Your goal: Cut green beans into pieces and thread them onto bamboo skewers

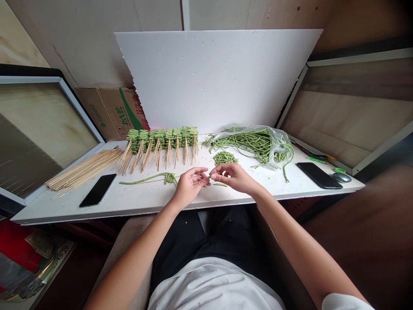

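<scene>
My left hand [191, 185] is closed around a thin bamboo skewer, partly hidden by the fingers. My right hand [232, 177] meets it fingertip to fingertip, pinching a short piece of green bean [209, 177]. Left of my left hand, a long green bean [142, 179] lies along the white table, with a bunched, folded green part [169, 178] near its right end. Just behind my right hand is a small heap of cut bean pieces [225, 157]. One loose piece [220, 184] lies under the right hand.
Skewered bean bundles [161, 140] stand stacked at the back, sticks forward. Loose skewers [85, 168] and a phone [98, 190] lie left. A plastic bag of long beans [254, 144] is back right; another phone [318, 175] and a mouse [342, 177] lie right. A white foam board [219, 77] stands behind.
</scene>
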A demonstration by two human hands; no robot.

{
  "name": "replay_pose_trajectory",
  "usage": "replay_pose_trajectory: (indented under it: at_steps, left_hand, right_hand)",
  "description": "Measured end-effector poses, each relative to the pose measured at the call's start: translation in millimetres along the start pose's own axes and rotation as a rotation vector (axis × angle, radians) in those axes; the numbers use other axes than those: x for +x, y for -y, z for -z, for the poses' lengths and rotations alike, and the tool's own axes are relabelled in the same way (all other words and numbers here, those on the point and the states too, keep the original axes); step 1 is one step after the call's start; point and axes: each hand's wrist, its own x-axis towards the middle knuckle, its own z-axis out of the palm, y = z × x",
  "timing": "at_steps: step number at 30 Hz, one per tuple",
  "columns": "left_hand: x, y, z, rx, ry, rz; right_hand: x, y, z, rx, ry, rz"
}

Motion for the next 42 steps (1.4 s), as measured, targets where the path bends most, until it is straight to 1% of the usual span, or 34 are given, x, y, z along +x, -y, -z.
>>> replay_pose_trajectory:
  at_steps: [2, 4, 6, 9, 12, 15, 18, 20, 26, 29, 32, 34, 35, 37, 38, 40, 42]
  left_hand:
    - [-0.5, -1.7, 0.4, 0.024, 0.012, 0.016]
    - [-0.4, -3.3, 2.5, 0.097, 0.041, 0.041]
    - [-0.2, -4.8, 5.2, 0.17, 0.061, 0.052]
    - [-0.5, -6.6, 7.1, 0.226, 0.043, 0.02]
    - [-2.3, -7.6, 5.3, 0.253, 0.018, -0.024]
    - [-5.2, -9.0, 1.9, 0.291, 0.007, -0.08]
    - [-7.9, -10.9, -0.7, 0.337, -0.015, -0.13]
    - [-9.0, -11.8, -1.5, 0.361, -0.023, -0.141]
    - [-8.2, -8.2, 0.7, 0.465, 0.035, -0.205]
    - [-7.3, -6.4, 2.0, 0.455, 0.074, -0.238]
    - [-6.9, -7.1, 2.4, 0.425, 0.104, -0.232]
    - [-6.5, -8.5, 3.9, 0.412, 0.112, -0.216]
    - [-6.0, -9.3, 5.4, 0.406, 0.107, -0.209]
    - [-4.7, -11.4, 9.9, 0.387, 0.077, -0.201]
    - [-3.8, -12.5, 12.5, 0.374, 0.056, -0.199]
    - [-2.0, -14.4, 16.9, 0.349, 0.017, -0.197]
    - [-0.7, -14.8, 18.6, 0.341, -0.004, -0.19]
  right_hand:
    - [-1.0, 3.0, -1.8, -0.012, -0.033, 0.005]
    - [0.1, -0.1, -0.7, -0.015, -0.09, 0.021]
    - [1.4, -4.7, 3.7, -0.006, -0.111, 0.025]
    - [0.6, -6.8, 11.8, -0.012, -0.059, 0.021]
    - [-3.2, -1.8, 14.3, -0.099, 0.0, 0.07]
    - [-6.4, 4.6, 9.5, -0.186, -0.009, 0.136]
    - [-6.7, 7.1, 3.4, -0.203, -0.042, 0.183]
    - [-5.9, 6.4, 1.0, -0.201, -0.045, 0.198]
    - [-4.4, 0.2, -3.3, -0.198, -0.047, 0.224]
    - [-3.2, -2.8, -7.4, -0.146, -0.025, 0.214]
    - [-0.4, -7.5, -7.7, -0.064, 0.021, 0.207]
    - [1.7, -13.4, -0.9, 0.036, 0.047, 0.211]
    - [2.5, -17.4, 5.2, 0.1, 0.033, 0.209]
    - [3.4, -27.4, 21.6, 0.201, -0.067, 0.182]
    - [3.6, -33.2, 30.4, 0.2, -0.135, 0.155]
    - [3.9, -45.5, 44.7, 0.067, -0.248, 0.093]
    - [4.7, -57.8, 49.3, -0.111, -0.268, 0.022]
